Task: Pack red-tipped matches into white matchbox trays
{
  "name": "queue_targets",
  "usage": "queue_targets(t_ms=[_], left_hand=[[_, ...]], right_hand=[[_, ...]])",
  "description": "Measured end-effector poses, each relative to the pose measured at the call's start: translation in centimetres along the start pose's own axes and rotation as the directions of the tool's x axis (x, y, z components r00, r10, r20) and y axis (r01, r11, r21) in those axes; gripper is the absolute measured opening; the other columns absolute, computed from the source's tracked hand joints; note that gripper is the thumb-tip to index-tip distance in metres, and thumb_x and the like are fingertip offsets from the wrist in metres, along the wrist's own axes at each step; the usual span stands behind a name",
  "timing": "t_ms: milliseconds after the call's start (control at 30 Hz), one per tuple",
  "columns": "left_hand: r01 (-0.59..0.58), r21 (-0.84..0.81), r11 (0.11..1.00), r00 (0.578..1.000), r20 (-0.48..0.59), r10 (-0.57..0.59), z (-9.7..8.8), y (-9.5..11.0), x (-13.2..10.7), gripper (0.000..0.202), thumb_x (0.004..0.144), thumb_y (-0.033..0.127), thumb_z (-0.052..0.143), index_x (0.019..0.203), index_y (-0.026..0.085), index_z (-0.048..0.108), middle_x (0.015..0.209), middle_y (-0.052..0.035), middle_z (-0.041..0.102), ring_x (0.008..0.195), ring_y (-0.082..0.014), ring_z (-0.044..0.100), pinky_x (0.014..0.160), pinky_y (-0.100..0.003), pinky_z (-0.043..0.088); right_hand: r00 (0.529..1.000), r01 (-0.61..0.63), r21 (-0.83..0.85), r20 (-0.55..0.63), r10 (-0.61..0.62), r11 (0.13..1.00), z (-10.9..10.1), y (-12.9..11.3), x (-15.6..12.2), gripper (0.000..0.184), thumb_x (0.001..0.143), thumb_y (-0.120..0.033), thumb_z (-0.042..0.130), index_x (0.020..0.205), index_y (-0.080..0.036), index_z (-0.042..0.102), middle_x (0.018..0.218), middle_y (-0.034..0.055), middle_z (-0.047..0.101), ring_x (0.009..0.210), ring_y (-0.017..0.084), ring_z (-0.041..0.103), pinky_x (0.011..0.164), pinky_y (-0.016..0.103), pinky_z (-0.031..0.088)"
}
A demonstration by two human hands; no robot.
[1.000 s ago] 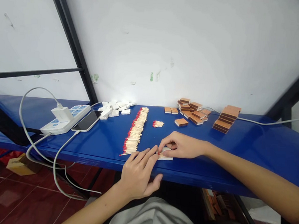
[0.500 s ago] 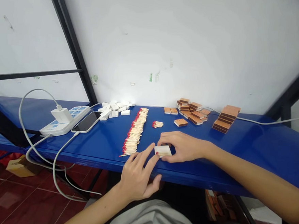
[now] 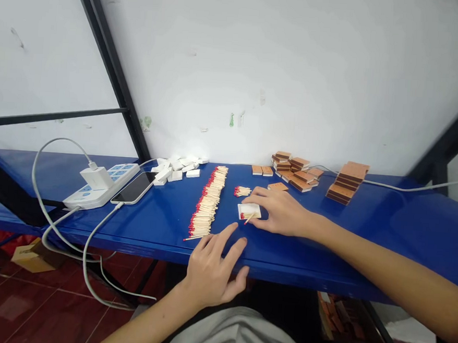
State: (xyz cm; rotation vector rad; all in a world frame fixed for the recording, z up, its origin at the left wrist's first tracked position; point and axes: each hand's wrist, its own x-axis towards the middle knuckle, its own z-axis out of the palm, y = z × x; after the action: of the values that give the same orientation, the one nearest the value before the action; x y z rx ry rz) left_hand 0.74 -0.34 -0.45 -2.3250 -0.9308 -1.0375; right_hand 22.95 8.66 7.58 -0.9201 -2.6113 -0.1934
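Note:
My right hand [image 3: 279, 211] lies over a small white matchbox tray [image 3: 247, 211] that holds red-tipped matches, its fingers curled around the tray's right side on the blue table [image 3: 386, 224]. My left hand [image 3: 212, 267] rests at the table's front edge with fingers spread, holding nothing, just right of the near end of a long row of matches [image 3: 207, 204]. A small bundle of matches [image 3: 242, 191] lies just beyond the tray. A single brown matchbox sleeve [image 3: 278, 186] sits behind my right hand.
Brown matchbox sleeves are piled at the back [image 3: 295, 171] and stacked further right [image 3: 348, 181]. White empty trays [image 3: 176, 167] are heaped at the back left. A phone [image 3: 134, 187], a power strip with charger [image 3: 100, 182] and cables [image 3: 90, 245] lie on the left.
My right hand slid the white tray with matches away from the table's front edge towards the small bundle. My left hand let go of it and stayed near the edge.

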Motion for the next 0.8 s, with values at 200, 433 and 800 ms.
queue_targets(t_ms=[200,433,800], left_hand=[[0.007,-0.006,1.0,1.0,0.015,-0.007,0.0,0.0,0.3,0.036,0.09,0.032,0.052,0.119,0.014,0.064,0.13,-0.0181,0.065,0.102,-0.0285,0.067,0.082,-0.04,0.051],[0.008,0.01,1.0,0.999,0.039,-0.008,0.0,0.1,0.2,0.035,0.09,0.034,0.052,0.116,0.016,0.067,0.126,-0.0139,0.068,0.105,-0.0291,0.066,0.084,-0.041,0.049],[-0.024,0.019,1.0,1.0,0.017,0.024,0.3,-0.1,0.2,0.034,0.091,0.035,0.051,0.114,0.016,0.068,0.121,-0.0114,0.071,0.106,-0.0285,0.066,0.086,-0.04,0.049]], right_hand=[[0.995,-0.092,0.011,0.035,0.091,0.996,0.2,0.0,0.0,0.036,0.087,-0.034,0.067,0.12,-0.022,0.065,0.114,0.0073,0.068,0.091,0.024,0.066,0.071,0.033,0.042],[0.991,-0.077,0.17,0.124,0.056,0.982,0.2,0.2,0.0,0.028,0.088,-0.035,0.065,0.114,-0.023,0.063,0.114,0.0057,0.07,0.1,0.026,0.065,0.084,0.037,0.045],[0.988,0.131,0.098,0.072,-0.138,0.987,0.9,-1.5,0.2,0.03,0.1,-0.03,0.051,0.125,-0.022,0.067,0.134,0.0136,0.059,0.12,0.031,0.052,0.097,0.049,0.042]])
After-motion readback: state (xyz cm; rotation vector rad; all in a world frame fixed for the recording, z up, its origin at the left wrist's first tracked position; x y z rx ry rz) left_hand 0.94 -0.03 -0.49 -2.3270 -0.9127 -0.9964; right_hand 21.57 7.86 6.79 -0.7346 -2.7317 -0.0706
